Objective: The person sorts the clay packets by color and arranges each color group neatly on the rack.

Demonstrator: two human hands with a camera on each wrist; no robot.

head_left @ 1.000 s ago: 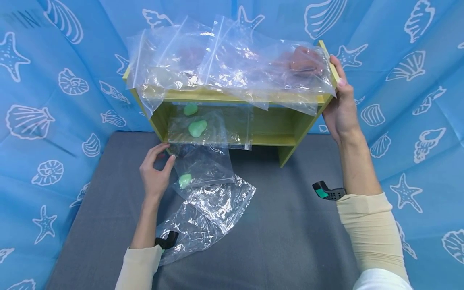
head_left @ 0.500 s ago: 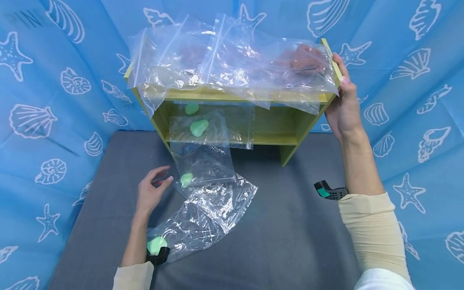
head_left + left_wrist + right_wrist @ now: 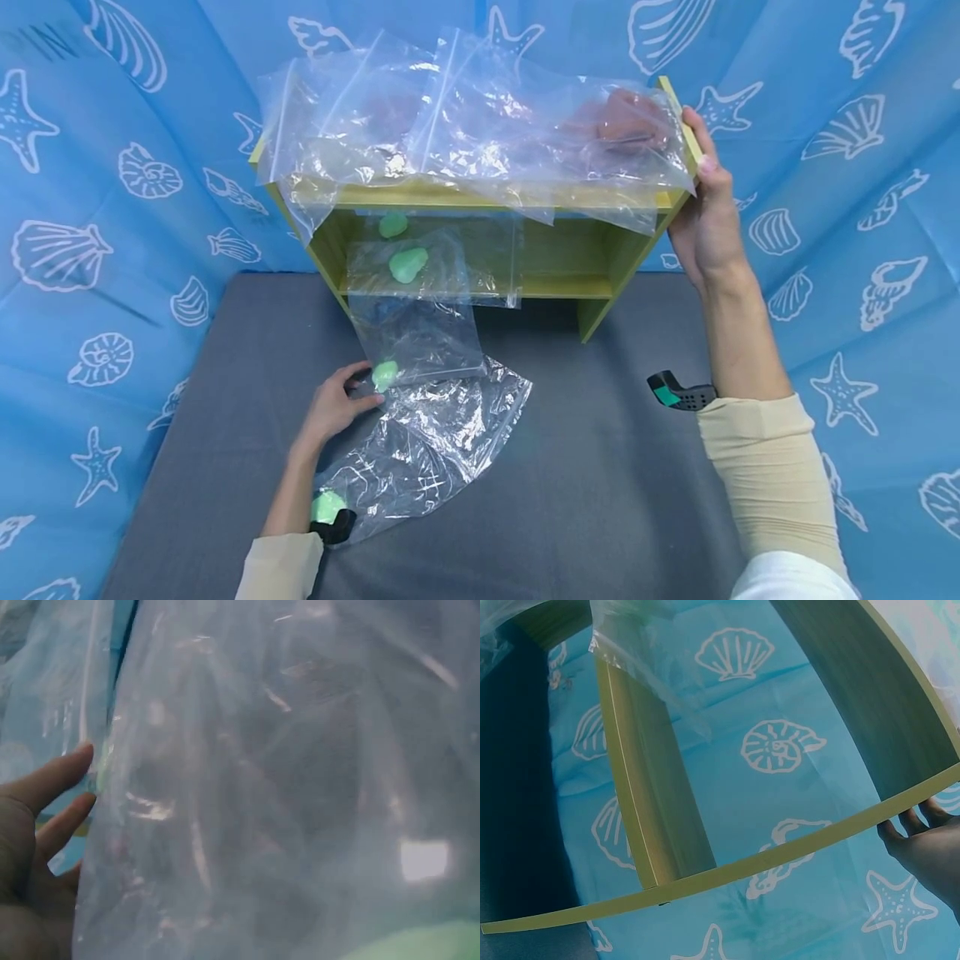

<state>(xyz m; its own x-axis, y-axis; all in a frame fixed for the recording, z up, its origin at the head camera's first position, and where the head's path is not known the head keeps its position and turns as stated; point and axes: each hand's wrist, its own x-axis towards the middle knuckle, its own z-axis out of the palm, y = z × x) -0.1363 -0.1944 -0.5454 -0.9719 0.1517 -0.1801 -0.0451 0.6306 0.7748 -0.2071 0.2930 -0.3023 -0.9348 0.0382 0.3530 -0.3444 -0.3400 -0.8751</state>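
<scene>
A small yellow-green wooden shelf [image 3: 562, 287] stands at the back. Its right side panel is gripped near the top by my right hand [image 3: 712, 212], also seen at the panel in the right wrist view. Two clear zip bags with pale green lumps [image 3: 408, 265] lie on the lower shelf, one hanging over its front. Below, a lump [image 3: 385, 375] shows at the lower left of the hanging bag. My left hand [image 3: 335, 404] reaches beside it, thumb and fingers apart, fingertips right at the plastic edge. Another clear zip bag [image 3: 450, 433] lies beneath on the table, holding a green lump [image 3: 327, 507] near my left wrist.
Several clear zip bags [image 3: 480, 125] cover the upper shelf, with reddish-brown contents [image 3: 633, 123] showing at the right. A blue curtain [image 3: 187, 250] with white shells hangs behind and at both sides. The grey tabletop [image 3: 585, 467] extends in front.
My left hand has left the shelf's lower left edge, come down and then shifted right to the lower green lump. The right hand keeps its grip on the side panel.
</scene>
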